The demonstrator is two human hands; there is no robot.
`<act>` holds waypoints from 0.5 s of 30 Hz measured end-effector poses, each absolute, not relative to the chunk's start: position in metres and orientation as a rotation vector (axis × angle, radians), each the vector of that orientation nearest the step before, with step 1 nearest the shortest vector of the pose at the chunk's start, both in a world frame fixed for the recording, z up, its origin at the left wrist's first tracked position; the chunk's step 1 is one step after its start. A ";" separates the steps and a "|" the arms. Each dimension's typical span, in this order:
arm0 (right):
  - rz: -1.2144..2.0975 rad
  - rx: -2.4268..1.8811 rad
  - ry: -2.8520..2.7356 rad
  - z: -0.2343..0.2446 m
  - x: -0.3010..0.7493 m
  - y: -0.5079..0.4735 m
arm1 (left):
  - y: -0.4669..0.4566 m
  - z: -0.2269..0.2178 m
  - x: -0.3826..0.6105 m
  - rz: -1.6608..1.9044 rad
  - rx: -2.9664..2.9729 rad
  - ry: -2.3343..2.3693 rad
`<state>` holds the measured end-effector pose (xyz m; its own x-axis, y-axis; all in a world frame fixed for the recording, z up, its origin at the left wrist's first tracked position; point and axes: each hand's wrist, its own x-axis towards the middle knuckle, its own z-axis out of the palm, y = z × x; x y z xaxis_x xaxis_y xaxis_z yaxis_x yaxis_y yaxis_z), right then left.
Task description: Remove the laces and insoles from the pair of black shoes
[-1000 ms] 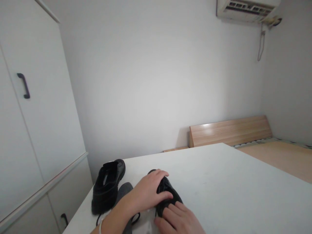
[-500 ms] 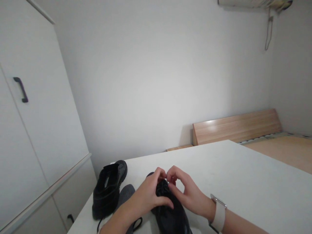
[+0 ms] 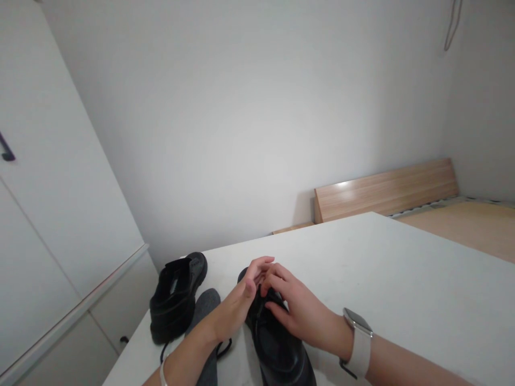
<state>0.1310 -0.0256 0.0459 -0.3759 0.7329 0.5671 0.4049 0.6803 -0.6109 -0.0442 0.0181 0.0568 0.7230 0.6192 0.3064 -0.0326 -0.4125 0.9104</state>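
A black leather shoe [image 3: 277, 346] stands on the white table in front of me, its toe towards me. My right hand [image 3: 295, 300] is bent over the lacing area, thumb and curled fingertips closed on the shoe's upper; any lace between them is hidden. My left hand [image 3: 243, 297] lies along the shoe's left side with fingers stretched out and thumb raised, its fingertips partly behind the right hand's fingers. A second black shoe [image 3: 173, 311] sits further left. Between the shoes lies a grey insole [image 3: 207, 305], with a black shoelace [image 3: 224, 349] looping out beside it under my left forearm.
The white table [image 3: 362, 268] reaches to the right. At its left stands a white cabinet [image 3: 72, 203]. Beyond the far edge are a wooden headboard [image 3: 386, 190] and a bed with a tan surface [image 3: 466, 222].
My left hand has gone from curled fingers and a thumb across the shoe to stretched fingers with the thumb lifted. The right fingers have shifted slightly left over the lacing. The camera has tilted down.
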 end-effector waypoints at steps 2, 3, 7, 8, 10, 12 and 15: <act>0.426 -0.902 -1.998 0.045 0.132 -0.027 | 0.019 0.059 -0.044 0.800 1.899 0.483; 0.395 -0.924 -1.993 0.044 0.133 -0.026 | 0.018 0.061 -0.045 0.825 1.931 0.506; 0.229 -0.965 -2.032 0.039 0.139 -0.023 | 0.007 0.070 -0.051 0.862 2.145 0.777; 0.192 -0.954 -2.045 0.038 0.140 -0.022 | 0.002 0.071 -0.053 0.826 2.188 0.852; 0.148 -0.923 -2.053 0.037 0.143 -0.021 | -0.008 0.067 -0.055 0.751 2.233 0.940; 0.170 -0.884 -2.014 0.038 0.146 -0.022 | -0.014 0.056 -0.054 0.751 2.248 0.980; 0.239 -0.807 -1.797 0.042 0.149 -0.026 | -0.016 0.035 -0.051 0.903 2.198 1.053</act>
<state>0.1486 -0.0259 0.0422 -0.1701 0.6264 0.7607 0.4056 0.7480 -0.5253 -0.0510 -0.0164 0.0347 0.4713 0.8153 0.3364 0.4563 -0.5518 0.6981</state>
